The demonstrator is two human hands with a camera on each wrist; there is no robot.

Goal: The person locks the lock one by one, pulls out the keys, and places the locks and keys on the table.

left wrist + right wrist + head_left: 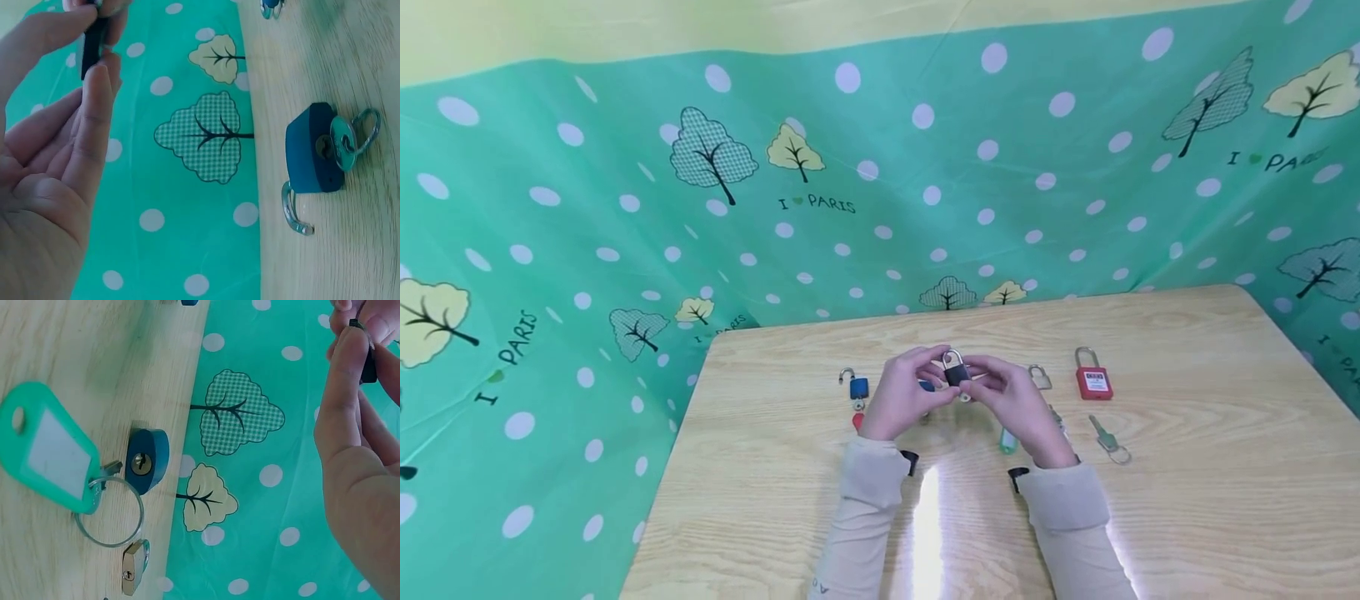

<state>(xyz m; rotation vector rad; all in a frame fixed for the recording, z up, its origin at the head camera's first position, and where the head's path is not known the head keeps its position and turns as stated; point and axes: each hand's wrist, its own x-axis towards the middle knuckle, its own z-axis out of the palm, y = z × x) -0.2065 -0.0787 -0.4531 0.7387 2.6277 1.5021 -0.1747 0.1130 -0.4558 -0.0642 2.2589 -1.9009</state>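
Observation:
A black padlock (956, 372) with a silver shackle is held up over the table between both hands, its shackle pointing away. My left hand (898, 398) pinches it from the left with thumb and fingers. From the right, my right hand (1013, 402) grips it too, thumb low on the body. A small bright piece shows at the padlock's lower end, by the right thumb. In the left wrist view, the black body (94, 47) appears edge-on between the fingertips. The right wrist view also has the padlock (369, 362) edge-on, partly covered by fingers.
Left lies a blue padlock (859, 388), shackle open, key in it, beside a red tag (857, 422). Another blue padlock (147, 461), a green key tag (53, 450) and a small brass padlock (132, 569) lie beyond the hands. Rightward are a red padlock (1093, 383) and key (1103, 435).

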